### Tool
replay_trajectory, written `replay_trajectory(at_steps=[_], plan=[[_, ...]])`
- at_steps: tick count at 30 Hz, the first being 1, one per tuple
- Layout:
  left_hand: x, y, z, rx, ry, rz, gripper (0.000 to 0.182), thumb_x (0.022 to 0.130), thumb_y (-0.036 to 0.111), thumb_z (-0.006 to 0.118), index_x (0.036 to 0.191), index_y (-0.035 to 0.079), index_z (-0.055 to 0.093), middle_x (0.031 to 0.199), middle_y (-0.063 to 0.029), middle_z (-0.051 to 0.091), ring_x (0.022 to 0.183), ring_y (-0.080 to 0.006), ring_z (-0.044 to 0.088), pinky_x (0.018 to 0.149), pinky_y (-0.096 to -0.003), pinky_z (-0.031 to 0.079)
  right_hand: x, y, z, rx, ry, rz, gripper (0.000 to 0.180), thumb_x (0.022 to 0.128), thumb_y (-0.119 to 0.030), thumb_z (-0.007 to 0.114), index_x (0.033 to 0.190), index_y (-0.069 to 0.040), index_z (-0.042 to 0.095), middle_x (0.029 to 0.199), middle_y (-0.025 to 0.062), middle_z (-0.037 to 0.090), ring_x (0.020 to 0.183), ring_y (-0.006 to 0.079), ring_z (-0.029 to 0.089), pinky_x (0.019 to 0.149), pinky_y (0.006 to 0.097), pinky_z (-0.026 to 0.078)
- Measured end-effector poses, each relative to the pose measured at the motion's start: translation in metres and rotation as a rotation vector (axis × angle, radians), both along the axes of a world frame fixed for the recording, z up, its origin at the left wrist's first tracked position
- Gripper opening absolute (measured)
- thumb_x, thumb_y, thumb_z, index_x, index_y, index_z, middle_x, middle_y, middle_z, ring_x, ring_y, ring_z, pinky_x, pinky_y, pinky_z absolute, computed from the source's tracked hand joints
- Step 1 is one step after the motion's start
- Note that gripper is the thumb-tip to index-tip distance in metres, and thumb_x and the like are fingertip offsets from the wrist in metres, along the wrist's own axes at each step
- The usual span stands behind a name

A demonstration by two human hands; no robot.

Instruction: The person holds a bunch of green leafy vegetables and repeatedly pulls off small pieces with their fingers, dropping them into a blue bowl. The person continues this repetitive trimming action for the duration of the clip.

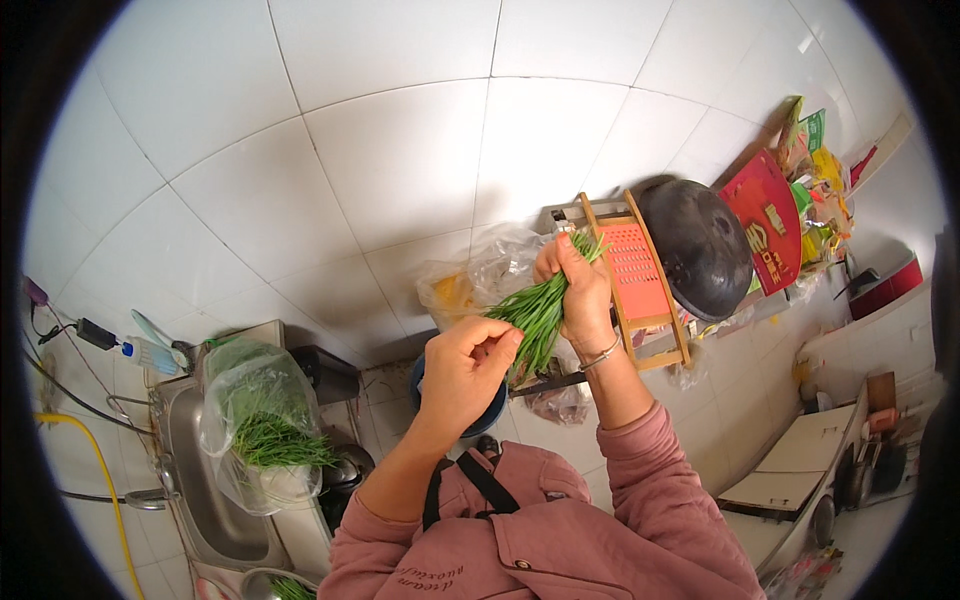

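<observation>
My right hand [583, 292] is closed around a bunch of green Chinese chives [541, 315], thumb uppermost. The bunch slants down to the left, its loose end fanning out below the fist. Beside that loose end is my left hand [469, 367], fingers curled and thumb tip against the index finger. Whether a blade is pinched there is too small to tell. Under both hands, partly hidden, stands a dark blue bucket [491, 417]. More chives [279, 442] lie in a clear plastic bag [259, 375] at the sink's edge on the left.
A wood-framed grater with an orange plate [637, 281] leans beside a black wok [697, 247] and a red box [766, 221]. On the left are a steel sink [217, 517] and a yellow hose [112, 480]. A metal bowl [259, 585] holds chives. White cabinets [799, 450] stand right.
</observation>
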State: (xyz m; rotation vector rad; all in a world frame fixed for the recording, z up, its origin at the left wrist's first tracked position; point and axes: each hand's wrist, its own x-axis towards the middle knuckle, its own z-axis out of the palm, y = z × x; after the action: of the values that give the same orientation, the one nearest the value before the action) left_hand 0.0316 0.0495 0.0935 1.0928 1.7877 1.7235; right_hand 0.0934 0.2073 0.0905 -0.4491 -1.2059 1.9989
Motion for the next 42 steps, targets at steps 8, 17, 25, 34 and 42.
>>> replay_trajectory(at_steps=[8,17,25,34,42], plan=[[-0.004,-0.019,-0.020,0.168,0.049,0.181,0.003,0.079,-0.002,0.065,0.081,-0.004,0.065,0.071,-0.0027,0.059,0.064,-0.0059,0.051,0.056,-0.0198,0.040,0.006,0.012,0.000,-0.161,0.154,0.061,0.039,0.094,-0.033,0.048,0.064,-0.009,0.038,0.064,0.0008,0.036,0.059,0.0127,0.032,0.053,0.0254,0.029],[-0.016,-0.048,-0.067,-0.239,0.446,0.069,0.011,0.070,0.013,0.073,0.076,0.003,0.070,0.070,-0.0056,0.064,0.063,-0.0201,0.058,0.061,-0.0280,0.045,0.013,0.021,-0.003,-0.404,0.359,0.283,0.037,0.096,-0.034,0.042,0.065,-0.014,0.036,0.063,-0.0045,0.028,0.056,0.0074,0.023,0.045,0.0214,0.021],[-0.006,-0.030,-0.027,0.029,0.353,0.149,0.010,0.072,0.011,0.071,0.079,0.005,0.067,0.068,-0.0056,0.060,0.062,-0.0216,0.055,0.058,-0.0303,0.043,0.011,0.014,-0.001,-0.368,0.293,0.265,0.039,0.095,-0.038,0.044,0.064,-0.015,0.037,0.062,-0.0049,0.029,0.054,0.0064,0.023,0.044,0.0210,0.021],[0.001,0.013,0.011,0.140,0.323,0.145,0.013,0.069,0.008,0.074,0.079,0.004,0.067,0.068,-0.0070,0.061,0.063,-0.0199,0.058,0.055,-0.0297,0.044,0.008,0.007,-0.002,-0.264,0.242,0.306,0.041,0.090,-0.039,0.053,0.063,-0.012,0.037,0.062,-0.0006,0.033,0.058,0.0121,0.026,0.051,0.0246,0.022],[0.002,0.020,0.004,0.143,0.142,0.120,0.007,0.075,0.000,0.068,0.079,-0.001,0.064,0.072,-0.0066,0.061,0.064,-0.0108,0.058,0.059,-0.0233,0.047,0.006,0.004,-0.004,-0.067,0.180,0.297,0.043,0.091,-0.041,0.050,0.064,-0.011,0.036,0.062,-0.0003,0.032,0.056,0.0114,0.025,0.049,0.0246,0.021]])
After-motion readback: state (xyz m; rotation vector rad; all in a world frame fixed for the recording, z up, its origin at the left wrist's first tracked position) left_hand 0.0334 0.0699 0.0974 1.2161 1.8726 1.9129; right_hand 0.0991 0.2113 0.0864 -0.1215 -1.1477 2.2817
